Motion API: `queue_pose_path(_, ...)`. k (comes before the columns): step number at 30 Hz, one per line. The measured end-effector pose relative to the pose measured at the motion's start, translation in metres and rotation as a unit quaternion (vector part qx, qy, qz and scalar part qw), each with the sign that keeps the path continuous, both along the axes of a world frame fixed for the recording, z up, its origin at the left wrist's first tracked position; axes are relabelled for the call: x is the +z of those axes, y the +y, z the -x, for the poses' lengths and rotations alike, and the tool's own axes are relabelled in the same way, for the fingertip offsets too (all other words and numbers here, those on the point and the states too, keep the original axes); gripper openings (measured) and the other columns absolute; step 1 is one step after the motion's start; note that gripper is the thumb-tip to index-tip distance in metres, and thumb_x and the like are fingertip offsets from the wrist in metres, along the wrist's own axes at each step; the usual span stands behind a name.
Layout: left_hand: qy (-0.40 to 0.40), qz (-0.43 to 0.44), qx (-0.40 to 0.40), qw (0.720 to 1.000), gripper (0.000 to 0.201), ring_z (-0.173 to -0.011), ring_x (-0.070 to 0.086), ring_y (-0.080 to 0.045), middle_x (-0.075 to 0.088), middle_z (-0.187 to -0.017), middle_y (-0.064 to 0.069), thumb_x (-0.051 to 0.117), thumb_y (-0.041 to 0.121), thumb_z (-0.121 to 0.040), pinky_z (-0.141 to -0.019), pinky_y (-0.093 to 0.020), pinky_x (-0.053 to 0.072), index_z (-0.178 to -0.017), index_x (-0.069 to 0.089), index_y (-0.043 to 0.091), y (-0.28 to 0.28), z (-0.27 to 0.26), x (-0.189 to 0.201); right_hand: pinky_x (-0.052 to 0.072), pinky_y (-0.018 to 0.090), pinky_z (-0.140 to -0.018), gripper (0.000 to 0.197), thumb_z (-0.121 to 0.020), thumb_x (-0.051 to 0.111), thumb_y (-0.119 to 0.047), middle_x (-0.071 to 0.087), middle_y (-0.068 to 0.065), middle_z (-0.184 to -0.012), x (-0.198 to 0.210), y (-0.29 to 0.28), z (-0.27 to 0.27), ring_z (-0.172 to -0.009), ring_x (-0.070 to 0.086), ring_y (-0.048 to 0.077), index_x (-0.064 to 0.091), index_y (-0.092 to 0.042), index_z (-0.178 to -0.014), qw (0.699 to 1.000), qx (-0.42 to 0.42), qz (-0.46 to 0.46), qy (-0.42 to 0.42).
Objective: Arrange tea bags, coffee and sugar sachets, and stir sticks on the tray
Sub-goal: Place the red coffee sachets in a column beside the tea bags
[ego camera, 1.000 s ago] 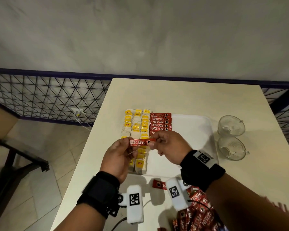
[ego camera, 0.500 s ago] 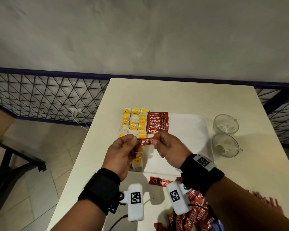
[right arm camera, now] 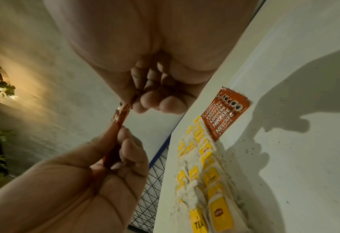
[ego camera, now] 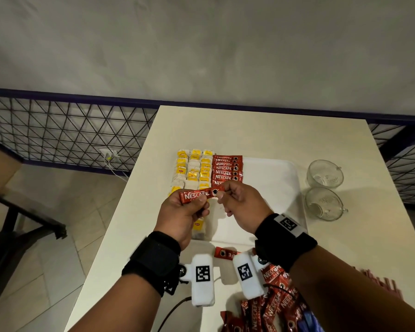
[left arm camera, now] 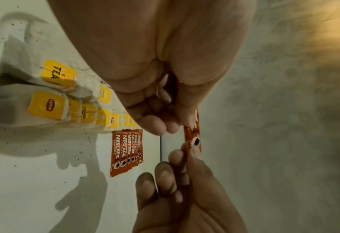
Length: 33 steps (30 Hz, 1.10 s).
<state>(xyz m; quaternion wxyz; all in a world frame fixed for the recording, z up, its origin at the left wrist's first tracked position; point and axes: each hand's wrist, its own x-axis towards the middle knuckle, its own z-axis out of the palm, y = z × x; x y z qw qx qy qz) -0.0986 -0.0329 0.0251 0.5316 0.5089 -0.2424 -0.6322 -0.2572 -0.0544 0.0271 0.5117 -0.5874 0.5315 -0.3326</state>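
Above the white tray (ego camera: 280, 188), both hands hold one red coffee sachet (ego camera: 200, 195) level between them. The left hand (ego camera: 185, 212) has a narrow grip, thumb and fingers pinching the lettered end; the right hand (ego camera: 242, 204) pinches the end with the cup picture. Compared with half a second ago, the sachet sits further into the left hand and shows its whole brand name, and both hands have drifted slightly toward the person. On the tray lie rows of yellow-tagged tea bags (ego camera: 193, 171) and, beside them, a row of coffee sachets (ego camera: 227, 168). Loose sachets (ego camera: 273, 305) lie heaped on the tabletop (ego camera: 249, 130) nearest the person, and two glass cups (ego camera: 325, 188) stand right of the tray.
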Motion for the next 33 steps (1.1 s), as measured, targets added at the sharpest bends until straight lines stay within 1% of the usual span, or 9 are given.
queue_pose_path(6,0.0,-0.01,-0.012,1.0,0.013,-0.062,0.058,-0.02,0.064,-0.078,-0.014,0.057,-0.001,-0.091,-0.055,-0.027,0.051,-0.103,0.061,-0.002,0.003,0.009,0.004,0.045,0.032,-0.062,0.022,-0.095,0.052,-0.018,0.052,-0.009,-0.064,0.002,0.005,0.005,-0.056,0.049,0.012,0.053,-0.03,-0.077,1.0,0.0,-0.01,0.018)
queue_pose_path(12,-0.047,-0.015,-0.008,0.999,0.018,-0.059,0.056,-0.02,0.061,-0.076,-0.017,0.057,0.002,-0.092,-0.055,-0.028,0.05,-0.107,0.058,-0.007,-0.001,0.007,-0.001,0.046,0.031,-0.058,0.005,-0.092,0.062,-0.021,0.061,0.003,-0.083,-0.003,0.004,0.017,-0.055,0.05,0.007,0.063,-0.018,-0.088,0.998,-0.023,-0.048,-0.033)
queue_pose_path(16,-0.058,-0.016,-0.011,0.998,0.009,-0.06,0.055,-0.023,0.06,-0.074,-0.018,0.057,0.002,-0.092,-0.055,-0.029,0.051,-0.099,0.058,-0.005,-0.003,0.005,0.0,0.047,0.028,-0.06,0.013,-0.092,0.06,-0.017,0.066,0.002,-0.08,-0.007,0.002,0.016,-0.054,0.049,0.004,0.062,-0.021,-0.08,0.999,-0.023,-0.032,-0.017)
queue_pose_path(20,-0.077,-0.021,-0.026,0.996,0.018,-0.058,0.053,-0.023,0.058,-0.078,-0.02,0.056,0.004,-0.094,-0.056,-0.032,0.048,-0.107,0.056,-0.008,-0.004,0.003,-0.004,0.046,0.025,-0.058,0.013,-0.092,0.06,-0.017,0.066,-0.001,-0.08,-0.009,-0.003,0.01,-0.055,0.05,0.004,0.063,-0.022,-0.08,0.999,-0.024,-0.039,-0.024)
queue_pose_path(24,-0.144,-0.047,-0.008,0.988,0.015,-0.059,0.061,-0.021,0.069,-0.078,-0.009,0.055,0.02,-0.097,-0.057,-0.033,0.055,-0.094,0.061,0.006,-0.015,-0.018,-0.01,0.043,0.026,-0.058,0.007,-0.092,0.062,-0.021,0.065,-0.003,-0.081,-0.025,-0.017,0.016,-0.058,0.05,0.009,0.064,-0.024,-0.085,0.997,-0.044,-0.065,-0.002)
queue_pose_path(26,-0.283,-0.078,0.026,0.956,0.02,-0.073,0.066,-0.026,0.071,-0.083,-0.005,0.059,0.034,-0.092,-0.072,-0.04,0.057,-0.088,0.062,0.015,-0.027,-0.045,-0.026,0.041,0.025,-0.056,0.004,-0.091,0.062,-0.023,0.063,-0.006,-0.077,-0.04,-0.027,0.028,-0.059,0.05,0.01,0.066,-0.023,-0.092,0.992,-0.094,-0.082,0.021)
queue_pose_path(29,-0.524,-0.129,-0.062,0.84,0.019,-0.096,0.063,-0.029,0.07,-0.098,-0.005,0.063,0.038,-0.087,-0.084,-0.032,0.048,-0.091,0.064,0.02,-0.037,-0.072,-0.046,0.039,0.027,-0.059,0.007,-0.091,0.062,-0.025,0.056,-0.016,-0.056,-0.063,-0.037,0.046,-0.057,0.047,0.01,0.066,-0.024,-0.085,0.984,-0.132,-0.09,0.072)
queue_pose_path(31,-0.57,-0.144,-0.131,0.799,0.027,-0.107,0.059,-0.03,0.068,-0.11,-0.007,0.063,0.037,-0.088,-0.086,-0.028,0.042,-0.105,0.066,0.017,-0.04,-0.075,-0.057,0.04,0.03,-0.062,0.012,-0.09,0.061,-0.024,0.055,-0.017,-0.051,-0.072,-0.041,0.053,-0.057,0.047,0.012,0.065,-0.025,-0.079,0.981,-0.138,-0.096,0.093)
queue_pose_path(33,-0.578,-0.155,-0.144,0.788,0.033,-0.111,0.058,-0.031,0.067,-0.115,-0.008,0.064,0.038,-0.088,-0.086,-0.027,0.041,-0.111,0.064,0.015,-0.042,-0.074,-0.059,0.044,0.033,-0.063,0.013,-0.091,0.059,-0.022,0.056,-0.013,-0.057,-0.076,-0.042,0.054,-0.059,0.05,0.015,0.065,-0.023,-0.078,0.979,-0.14,-0.1,0.108)
